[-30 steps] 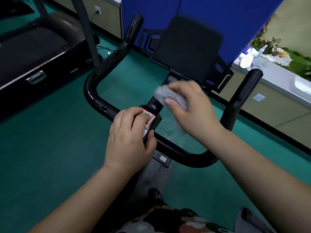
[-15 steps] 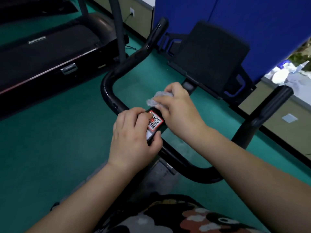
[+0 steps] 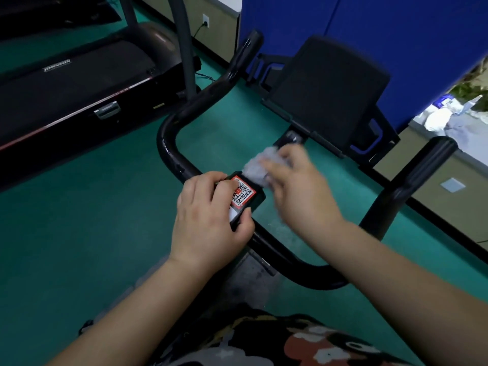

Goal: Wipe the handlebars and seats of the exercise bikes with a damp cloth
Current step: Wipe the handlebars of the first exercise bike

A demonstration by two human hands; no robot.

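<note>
- Left hand (image 3: 211,217) grips the centre block (image 3: 248,199) of the handlebar (image 3: 169,151): fingers curled over its top, thumb tucked under the near edge. Likely purpose: steady the bar so it does not swing under wiping pressure.
- The grip leaves the red QR sticker (image 3: 241,191) mostly uncovered; one fingertip lies at its left edge.
- Right hand (image 3: 295,188) holds a bunched grey cloth (image 3: 260,167) beneath the fingers, at the far end of the block, touching or just above it. Hand is motion-blurred; exact finger curl cannot be told, but the cloth is pinned under them.
- Cloth is wadded, not spread flat; my reading is that a wad suits a small block and a narrow stem.
- Cloth sits where the stem (image 3: 290,137) rises toward the console (image 3: 327,93). Step in hand looks like wiping the centre clamp area.
- Left arm of the bar shows a wet-looking sheen near the bend. The right upright grip (image 3: 420,178) is matte; whether wiped, cannot tell.
- Seat not in view.
- Treadmill (image 3: 79,83) stands well apart, to the left, on the green floor (image 3: 79,220).
- Risk: a damp cloth rubbed over the sticker could lift its edge.
</note>
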